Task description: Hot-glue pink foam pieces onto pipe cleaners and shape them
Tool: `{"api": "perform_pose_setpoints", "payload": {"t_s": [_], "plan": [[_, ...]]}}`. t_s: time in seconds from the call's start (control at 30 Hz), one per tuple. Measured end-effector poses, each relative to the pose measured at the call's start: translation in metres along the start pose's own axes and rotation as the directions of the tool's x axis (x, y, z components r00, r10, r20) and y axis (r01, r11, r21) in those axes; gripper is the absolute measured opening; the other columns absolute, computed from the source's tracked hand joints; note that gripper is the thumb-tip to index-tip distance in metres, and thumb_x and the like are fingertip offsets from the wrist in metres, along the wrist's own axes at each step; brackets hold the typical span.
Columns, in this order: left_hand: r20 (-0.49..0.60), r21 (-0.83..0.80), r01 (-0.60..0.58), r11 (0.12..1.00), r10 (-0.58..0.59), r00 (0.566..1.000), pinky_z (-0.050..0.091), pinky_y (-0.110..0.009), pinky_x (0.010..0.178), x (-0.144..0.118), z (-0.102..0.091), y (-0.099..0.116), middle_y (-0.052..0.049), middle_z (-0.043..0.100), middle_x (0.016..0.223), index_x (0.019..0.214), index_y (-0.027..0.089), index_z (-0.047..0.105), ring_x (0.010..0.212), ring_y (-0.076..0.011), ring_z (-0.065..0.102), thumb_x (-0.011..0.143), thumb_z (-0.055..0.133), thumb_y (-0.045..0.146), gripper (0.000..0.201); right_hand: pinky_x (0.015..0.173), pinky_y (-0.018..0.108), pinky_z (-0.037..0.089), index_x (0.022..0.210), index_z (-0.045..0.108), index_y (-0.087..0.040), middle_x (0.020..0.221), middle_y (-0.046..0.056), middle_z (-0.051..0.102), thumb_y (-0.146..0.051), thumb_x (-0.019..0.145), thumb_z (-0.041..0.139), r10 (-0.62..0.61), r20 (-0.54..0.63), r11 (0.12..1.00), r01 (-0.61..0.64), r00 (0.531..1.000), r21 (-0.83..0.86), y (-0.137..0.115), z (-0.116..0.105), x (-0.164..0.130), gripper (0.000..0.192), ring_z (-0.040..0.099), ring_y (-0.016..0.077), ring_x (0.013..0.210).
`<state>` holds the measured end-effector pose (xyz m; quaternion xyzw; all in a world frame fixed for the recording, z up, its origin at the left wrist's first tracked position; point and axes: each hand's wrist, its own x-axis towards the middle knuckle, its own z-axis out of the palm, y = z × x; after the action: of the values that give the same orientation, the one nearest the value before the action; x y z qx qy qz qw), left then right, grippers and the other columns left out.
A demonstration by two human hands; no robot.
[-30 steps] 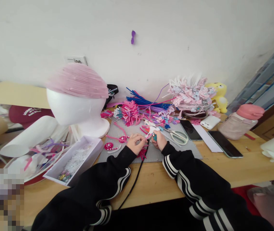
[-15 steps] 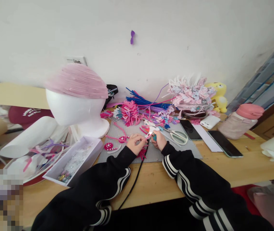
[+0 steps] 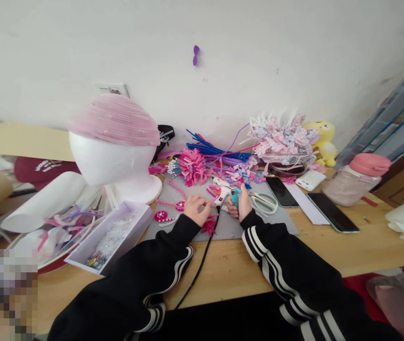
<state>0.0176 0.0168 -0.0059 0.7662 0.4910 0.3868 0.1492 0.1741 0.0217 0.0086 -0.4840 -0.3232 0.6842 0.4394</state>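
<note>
My left hand is closed in a pinch over the grey mat, with a pink pipe cleaner between thumb and fingertips. Wrapped in my right hand is a teal lighter, held upright with the thumb raised at its top. Between the hands lies a white glue gun, its black cord running toward the table's front edge. Pink fuzzy pieces lie just under my left hand. Left of it are round magenta pieces with white beads. Scissors rest right of the lighter.
A white foam head with a pink wrapped top and a box of beads stand left. Blue pipe cleaners and a flowered headpiece line the wall. Two phones and a pink-lidded bottle are right.
My right hand has moved slightly right and turned up, bringing the lighter into view, away from the pink pipe cleaner. My left hand has shifted slightly left and still pinches.
</note>
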Motion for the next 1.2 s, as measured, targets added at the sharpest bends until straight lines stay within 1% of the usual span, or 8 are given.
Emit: {"api": "perform_pose_setpoints", "payload": {"t_s": [0.17,0.3,0.4,0.53,0.73,0.9,1.07,1.2], "plan": [[0.057,0.352,-0.017,0.936,-0.003,0.998,0.03,-0.04,0.072,0.006,-0.008,-0.015,-0.007,0.058,0.075,0.063,0.019,0.059,0.082,-0.0239,0.045,0.068,0.046,0.025,0.015,0.024,0.016,0.012,0.058,0.04,-0.019,0.03,-0.006,0.03,-0.057,0.078,0.013,-0.114,-0.122,0.989,0.124,0.986,0.078,-0.001,0.0,0.003,0.05,0.021,0.0055,0.022],[0.031,0.475,0.025,0.88,-0.045,0.999,0.026,-0.045,0.076,0.011,-0.013,-0.017,-0.011,0.057,0.089,0.076,0.018,0.059,0.09,-0.0278,0.042,0.067,0.046,0.021,0.017,0.024,0.017,0.017,0.068,0.04,-0.019,0.036,-0.006,0.041,-0.042,0.078,0.03,-0.234,-0.182,0.968,0.247,0.955,0.051,0.004,0.0,0.01,0.027,0.028,0.0061,0.023],[0.067,0.473,-0.068,0.879,0.041,0.997,0.025,-0.044,0.08,0.014,-0.008,-0.012,-0.01,0.056,0.099,0.088,0.019,0.057,0.095,-0.0269,0.041,0.068,0.044,0.02,0.023,0.025,0.018,0.024,0.071,0.041,-0.018,0.039,-0.005,0.047,-0.038,0.075,0.035,-0.292,-0.159,0.954,0.299,0.943,0.017,0.009,-0.002,0.014,0.021,0.035,0.0073,0.025],[0.222,0.401,-0.271,0.875,0.195,0.955,0.024,-0.044,0.085,0.02,0.005,-0.008,-0.008,0.058,0.103,0.091,0.019,0.056,0.101,-0.0255,0.042,0.071,0.041,0.019,0.025,0.025,0.018,0.026,0.072,0.042,-0.017,0.039,-0.005,0.048,-0.038,0.073,0.039,-0.345,-0.126,0.938,0.347,0.93,-0.002,0.013,-0.005,0.017,0.021,0.037,0.0077,0.025],[0.21,0.399,-0.166,0.902,0.086,0.974,0.017,-0.048,0.09,0.027,0.014,-0.011,-0.012,0.059,0.104,0.104,0.016,0.049,0.113,-0.0246,0.037,0.069,0.037,0.01,0.037,0.024,0.018,0.025,0.07,0.042,-0.017,0.038,-0.005,0.047,-0.042,0.073,0.041,-0.361,-0.129,0.932,0.36,0.924,-0.034,0.013,-0.005,0.018,0.025,0.036,0.0068,0.024],[0.284,0.417,-0.127,0.9,0.004,0.959,0.015,-0.051,0.091,0.034,0.013,-0.016,-0.012,0.061,0.1,0.106,0.018,0.046,0.114,-0.024,0.036,0.064,0.037,0.003,0.045,0.023,0.017,0.023,0.07,0.042,-0.017,0.037,-0.006,0.046,-0.042,0.073,0.041,-0.349,-0.124,0.937,0.347,0.929,-0.037,0.012,-0.004,0.017,0.025,0.034,0.0066,0.023],[0.291,0.42,-0.131,0.898,0.004,0.957,0.015,-0.051,0.091,0.04,0.015,-0.021,-0.009,0.062,0.098,0.105,0.025,0.047,0.111,-0.024,0.038,0.06,0.042,0.003,0.05,0.023,0.017,0.022,0.072,0.042,-0.017,0.037,-0.006,0.046,-0.042,0.074,0.04,-0.352,-0.128,0.936,0.349,0.927,-0.044,0.012,-0.002,0.017,0.025,0.034,0.0062,0.023],[0.277,0.429,-0.144,0.892,0.022,0.961,0.016,-0.05,0.09,0.041,0.016,-0.022,-0.008,0.063,0.092,0.095,0.025,0.053,0.104,-0.0243,0.042,0.065,0.041,0.005,0.039,0.023,0.017,0.022,0.072,0.042,-0.017,0.037,-0.006,0.045,-0.044,0.073,0.041,-0.348,-0.128,0.937,0.344,0.929,-0.054,0.013,-0.002,0.016,0.027,0.033,0.0058,0.024]]}}
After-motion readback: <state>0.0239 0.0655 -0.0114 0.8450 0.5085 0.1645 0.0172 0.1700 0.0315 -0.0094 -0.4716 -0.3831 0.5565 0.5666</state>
